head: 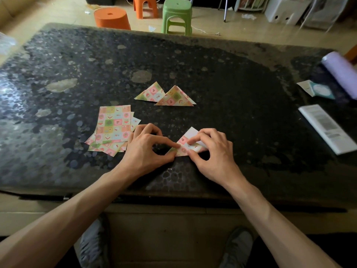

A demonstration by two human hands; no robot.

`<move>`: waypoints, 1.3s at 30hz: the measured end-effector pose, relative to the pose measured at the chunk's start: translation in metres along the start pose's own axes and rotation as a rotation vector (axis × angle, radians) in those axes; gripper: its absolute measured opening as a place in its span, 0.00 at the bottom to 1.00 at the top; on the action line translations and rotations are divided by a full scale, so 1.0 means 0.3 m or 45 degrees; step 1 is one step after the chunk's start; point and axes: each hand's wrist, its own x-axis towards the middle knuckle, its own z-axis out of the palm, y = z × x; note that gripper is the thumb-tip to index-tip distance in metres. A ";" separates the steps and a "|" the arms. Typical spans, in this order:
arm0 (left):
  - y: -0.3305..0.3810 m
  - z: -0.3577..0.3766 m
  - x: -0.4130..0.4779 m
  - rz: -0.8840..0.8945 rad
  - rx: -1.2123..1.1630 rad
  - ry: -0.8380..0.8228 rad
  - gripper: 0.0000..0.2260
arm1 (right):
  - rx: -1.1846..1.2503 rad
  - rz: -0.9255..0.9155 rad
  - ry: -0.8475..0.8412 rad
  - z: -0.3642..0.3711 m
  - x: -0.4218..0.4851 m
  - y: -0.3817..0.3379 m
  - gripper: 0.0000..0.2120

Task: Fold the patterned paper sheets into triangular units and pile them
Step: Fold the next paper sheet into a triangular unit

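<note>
A partly folded patterned sheet [186,141] lies near the table's front edge, its white back showing at the top. My left hand [147,149] pinches its left corner between thumb and forefinger. My right hand [209,153] pinches its right part, fingers curled over the fold. A stack of several flat patterned sheets [113,126] lies just left of my left hand. Two folded triangular units [150,92] [174,97] sit side by side farther back, the right one overlapping the left one's corner.
The dark speckled table [231,84] has a white leaflet [326,127], a small teal-and-white card [316,89] and a lilac roll [342,71] at the right. Orange stools [112,18] and a green stool [176,16] stand on the floor beyond.
</note>
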 end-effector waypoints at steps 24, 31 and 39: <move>0.054 0.007 0.017 -0.171 0.108 -0.001 0.17 | 0.204 0.242 -0.128 -0.066 0.016 0.001 0.25; 0.052 0.001 0.019 -0.174 0.096 -0.033 0.17 | 0.351 0.340 -0.164 -0.095 0.027 0.006 0.31; 0.020 -0.053 0.036 -0.087 0.084 -0.250 0.13 | 0.290 0.324 -0.183 -0.109 0.030 0.006 0.30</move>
